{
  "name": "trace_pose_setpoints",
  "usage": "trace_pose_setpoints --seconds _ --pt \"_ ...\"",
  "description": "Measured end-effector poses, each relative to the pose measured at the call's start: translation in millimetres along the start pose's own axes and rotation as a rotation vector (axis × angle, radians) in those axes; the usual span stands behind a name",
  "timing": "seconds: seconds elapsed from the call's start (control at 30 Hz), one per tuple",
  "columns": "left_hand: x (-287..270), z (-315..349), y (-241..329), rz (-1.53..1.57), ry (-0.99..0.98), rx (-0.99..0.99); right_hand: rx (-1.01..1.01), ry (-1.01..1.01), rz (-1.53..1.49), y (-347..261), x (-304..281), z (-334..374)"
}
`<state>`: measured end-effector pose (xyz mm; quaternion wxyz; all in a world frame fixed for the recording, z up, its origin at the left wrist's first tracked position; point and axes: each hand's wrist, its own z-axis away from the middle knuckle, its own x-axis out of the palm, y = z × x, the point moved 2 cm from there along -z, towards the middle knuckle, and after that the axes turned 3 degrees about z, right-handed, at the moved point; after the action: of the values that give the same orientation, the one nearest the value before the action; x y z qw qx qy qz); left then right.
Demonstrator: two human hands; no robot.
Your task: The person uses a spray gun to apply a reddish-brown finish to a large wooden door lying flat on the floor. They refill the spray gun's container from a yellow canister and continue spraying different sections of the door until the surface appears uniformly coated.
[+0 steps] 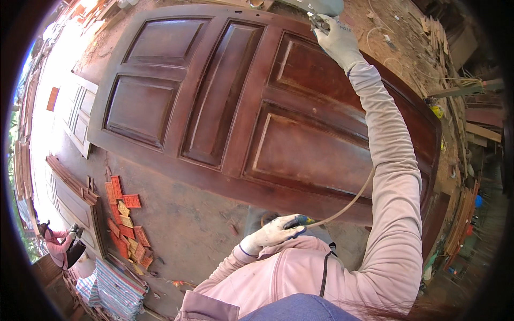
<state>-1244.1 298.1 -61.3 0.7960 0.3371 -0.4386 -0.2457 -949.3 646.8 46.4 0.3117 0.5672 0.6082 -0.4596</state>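
Note:
A large brown panelled door (230,107) lies in front of me, its raised panels darker and glossy in places. My right hand (337,41), in a white glove, reaches over the door's far edge. Its fingers are closed on a metal spray gun (319,22), which has a pale, rounded cup (325,6) cut off by the upper rim. Close to my body, at the near edge of the door, my gloved left hand (274,232) is closed round a thin yellowish hose (348,206). The hose curves up and passes behind my right forearm.
Red and yellow blocks (126,230) lie on the floor at left, near stacked door panels (72,200). Another person (60,249) works at the far left beside a striped sheet (115,289). A pale door (80,112) leans beyond. Timber strips (463,214) line the right.

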Motion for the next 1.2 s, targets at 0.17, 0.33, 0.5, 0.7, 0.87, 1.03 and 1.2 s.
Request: trace_pose_setpoints --seconds 0.17,0.33,0.5,0.7,0.87,1.03,1.2 --pt "-15.3 8.3 -4.5 -0.261 0.37 0.136 0.072 -0.367 -0.251 -9.8 -47.7 62.1" --pt "-31.7 -16.8 -7.7 0.081 0.664 0.505 0.356 -0.408 -1.096 -24.0 -120.1 188.4" --pt "-11.1 -62.7 72.0 0.44 0.261 0.524 0.632 -0.302 -1.156 -14.6 -127.3 296.3" --pt "38.6 -108.7 73.8 0.407 0.448 0.476 0.447 -0.014 -1.021 -53.3 -132.7 344.5" --pt "60.0 -125.7 52.9 0.751 0.432 0.278 0.416 0.271 -0.708 -50.8 -163.3 390.9" --pt "81.2 -125.8 31.7 -0.327 0.678 0.751 0.345 0.402 -0.464 -38.8 -196.8 409.6" --pt "101.0 -138.8 28.8 0.549 0.519 0.199 0.423 0.365 -0.399 -31.2 -212.8 432.8"
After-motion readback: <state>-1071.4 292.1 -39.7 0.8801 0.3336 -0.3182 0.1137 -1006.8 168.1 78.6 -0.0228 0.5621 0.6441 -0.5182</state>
